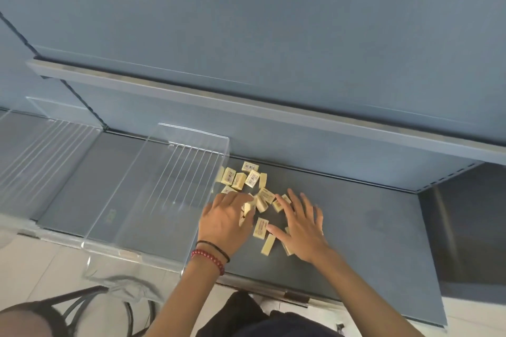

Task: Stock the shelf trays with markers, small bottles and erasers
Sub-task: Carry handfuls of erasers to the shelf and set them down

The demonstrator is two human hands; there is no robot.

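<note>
Left grip point(224, 216) curls round a few erasers point(252, 178); right grip point(301, 224) lies flat on others, fingers spread. Erasers lie loose on the shelf point(369, 213), just beside the clear tray point(191, 135). Gather small handfuls; set them inside the tray.

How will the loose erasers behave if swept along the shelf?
The boxy, flat-faced erasers will likely slide rather than roll. A few seem to rest on narrow sides, so those may tip. They are small and scattered loosely, so probably light and stiff.
</note>
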